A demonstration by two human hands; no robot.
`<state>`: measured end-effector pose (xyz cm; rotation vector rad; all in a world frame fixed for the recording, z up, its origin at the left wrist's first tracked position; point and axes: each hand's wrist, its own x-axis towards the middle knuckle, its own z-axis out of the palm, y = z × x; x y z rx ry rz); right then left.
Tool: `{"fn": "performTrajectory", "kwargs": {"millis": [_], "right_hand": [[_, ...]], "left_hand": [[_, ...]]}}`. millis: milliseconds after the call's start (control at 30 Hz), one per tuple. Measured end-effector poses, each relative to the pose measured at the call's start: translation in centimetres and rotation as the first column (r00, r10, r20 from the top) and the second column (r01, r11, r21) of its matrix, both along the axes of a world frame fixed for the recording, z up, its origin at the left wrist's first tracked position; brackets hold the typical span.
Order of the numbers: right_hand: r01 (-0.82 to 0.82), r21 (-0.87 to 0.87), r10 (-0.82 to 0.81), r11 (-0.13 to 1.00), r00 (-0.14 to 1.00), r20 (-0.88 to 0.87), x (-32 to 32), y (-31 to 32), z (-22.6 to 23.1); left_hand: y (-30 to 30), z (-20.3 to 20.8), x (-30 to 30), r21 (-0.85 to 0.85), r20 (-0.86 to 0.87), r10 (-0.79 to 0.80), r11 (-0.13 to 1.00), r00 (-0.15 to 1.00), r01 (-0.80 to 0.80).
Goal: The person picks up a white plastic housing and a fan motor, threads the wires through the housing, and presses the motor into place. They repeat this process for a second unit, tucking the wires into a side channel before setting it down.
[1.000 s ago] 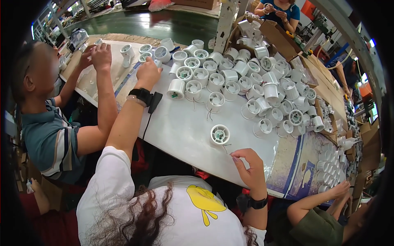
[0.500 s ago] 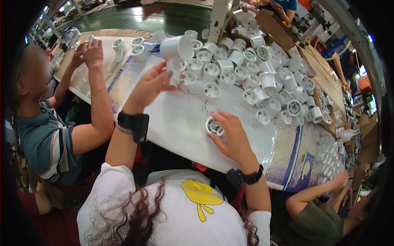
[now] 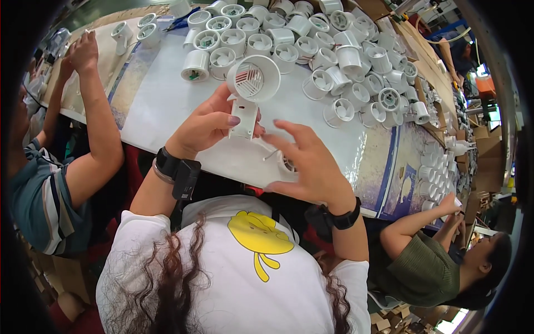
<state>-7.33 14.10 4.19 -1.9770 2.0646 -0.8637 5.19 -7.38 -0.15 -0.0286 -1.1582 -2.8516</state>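
My left hand (image 3: pixel 214 119) is closed around the flat stem of a white plastic fan housing (image 3: pixel 255 78). Its round, slotted cup points up and its stem hangs down between my thumb and fingers. Close by on the right, my right hand (image 3: pixel 311 161) is open, thumb and fingers spread. Partly hidden behind that hand, a small white fan unit (image 3: pixel 286 162) sits on the white tabletop (image 3: pixel 167 111) near the front edge. A thin wire lies beside it. Whether my right hand touches the unit I cannot tell.
Many similar white fan units (image 3: pixel 260 44) are heaped across the far side and right of the table. Blue-handled pliers (image 3: pixel 182 20) lie at the far left. One co-worker's arm (image 3: pixel 92 139) is at the left; another co-worker (image 3: pixel 423 261) works at the right beside stacked white cups (image 3: pixel 431 161).
My left hand has brought the fan housing nearer and lower, turning its slotted inside into view. My right hand has let go of the small fan unit and opened. The head view has shifted.
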Motion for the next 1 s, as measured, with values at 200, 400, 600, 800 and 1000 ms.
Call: {"fn": "performTrajectory", "kwargs": {"millis": [200,400,600,800,1000], "right_hand": [[0.094,0.197,-0.108,0.976,0.992,0.059,-3.1,2.2,-1.8],[0.186,0.039,-0.183,0.982,0.981,-0.066,-4.5,2.6,-2.1],[0.105,0.004,-0.098,0.995,0.948,-0.304,-4.2,2.4,-2.1],[0.041,0.065,0.005,0.997,0.811,-0.585,-4.7,1.8,-2.9],[0.138,-0.102,-0.169,0.985,0.880,-0.444,-4.3,1.9,-3.0]], "left_hand": [[0.9,0.1,0.4,-0.168,-0.013,0.030,0.985,0.999,-0.032],[2.1,-1.7,-0.6,-0.226,0.162,0.081,0.973,0.984,-0.043],[3.3,-1.9,-1.7,-0.348,0.194,0.134,0.936,0.972,-0.060],[3.1,-2.2,-1.9,-0.397,0.181,0.157,0.915,0.971,-0.074],[3.3,-2.4,-2.8,-0.494,0.160,0.162,0.867,0.974,-0.063]]}}
